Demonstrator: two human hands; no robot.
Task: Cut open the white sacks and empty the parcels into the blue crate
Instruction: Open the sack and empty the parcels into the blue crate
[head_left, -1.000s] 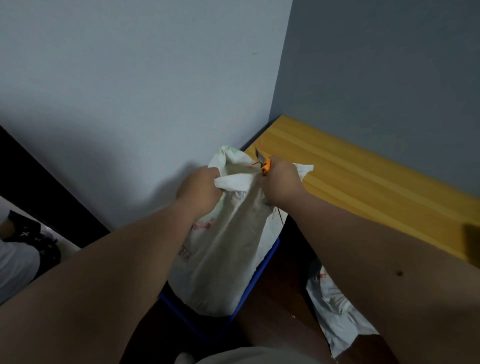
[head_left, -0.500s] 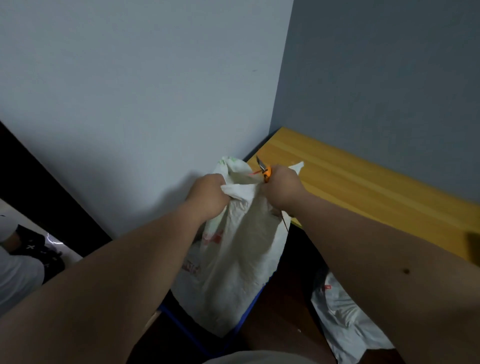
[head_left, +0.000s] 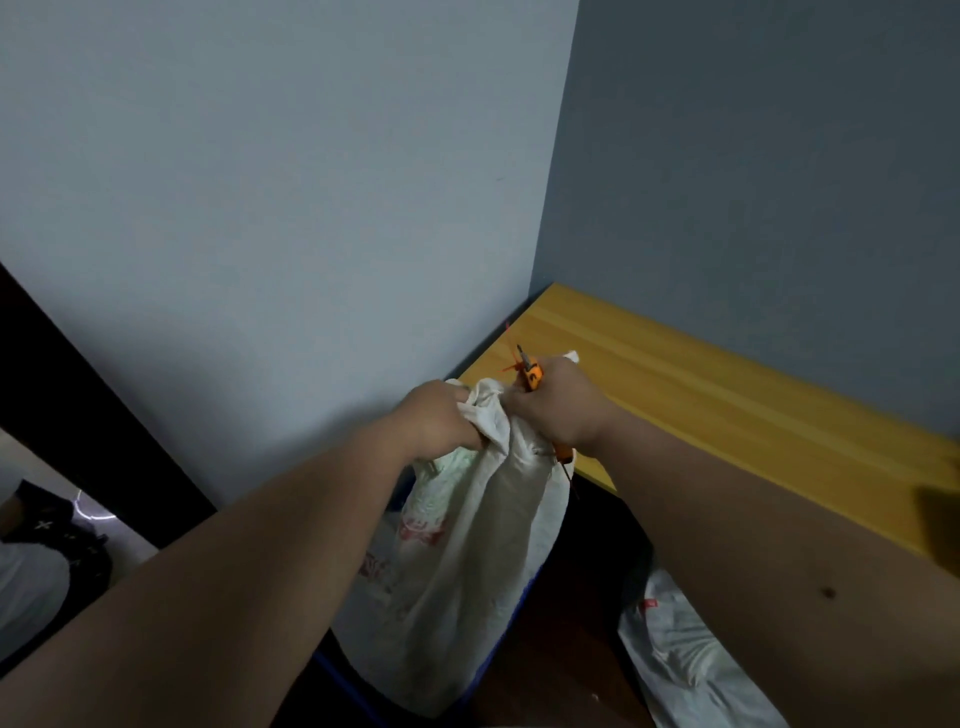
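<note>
1. Nearest us, low at the right on the dark floor, lies a second white sack (head_left: 685, 644). We cannot tell whether it has been cut or emptied.
2. Ahead, we hold the white sack (head_left: 467, 561) upright, its lower end standing in the blue crate (head_left: 506, 631), of which only a strip of rim shows.
3. Our left hand (head_left: 436, 421) has its fingers curled round the bunched upper end of the sack.
4. Our right hand (head_left: 561, 410) grips the same end just beside it, and is also closed round an orange cutter (head_left: 531, 375) whose blade points up and away.
5. We judge the emptying to be under way but not finished: the sack looks slack, yet no parcels show, and the crate's inside is hidden behind it.
6. Beyond the hands, a yellow wooden tabletop (head_left: 727, 395) runs off to the right, its near left corner just behind the sack.
7. Farthest, two pale blue-grey walls (head_left: 291, 182) meet in a corner above the tabletop's far left corner.
</note>
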